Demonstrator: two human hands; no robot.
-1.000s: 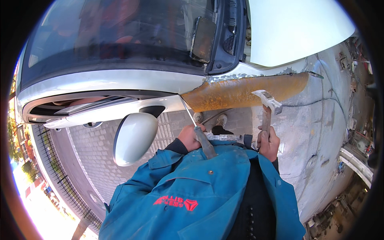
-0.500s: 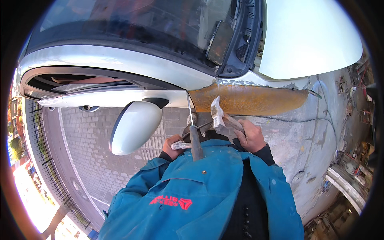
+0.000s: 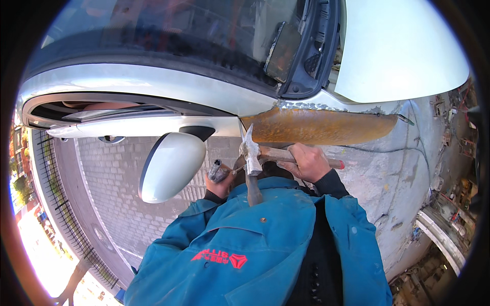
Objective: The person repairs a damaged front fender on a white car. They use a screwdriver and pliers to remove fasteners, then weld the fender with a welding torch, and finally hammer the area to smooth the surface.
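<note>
My right hand (image 3: pixel 309 162) is closed around the wooden handle of a hammer (image 3: pixel 250 151), whose worn metal head has a pointed upper end. The head hangs in front of a long screwdriver-like tool (image 3: pixel 252 191), hiding part of it. That tool's dark handle is near my jacket, and its thin shaft reaches the gap at the door's edge. My left hand (image 3: pixel 218 186) grips a short grey metal tool with a round end (image 3: pixel 219 171); its exact kind does not show. Just beyond the hammer is a rusty brown fender panel (image 3: pixel 321 127) on a white car.
A white side mirror (image 3: pixel 173 166) juts out left of my left hand. The white hood (image 3: pixel 403 51) stands raised at the upper right. A dark hose (image 3: pixel 377 152) runs over the paved ground. Parts and clutter (image 3: pixel 449 219) lie along the far right.
The hammer and my right hand have shifted left, bringing the head over the screwdriver-like tool. My left hand has turned the metal tool so its round end points up.
</note>
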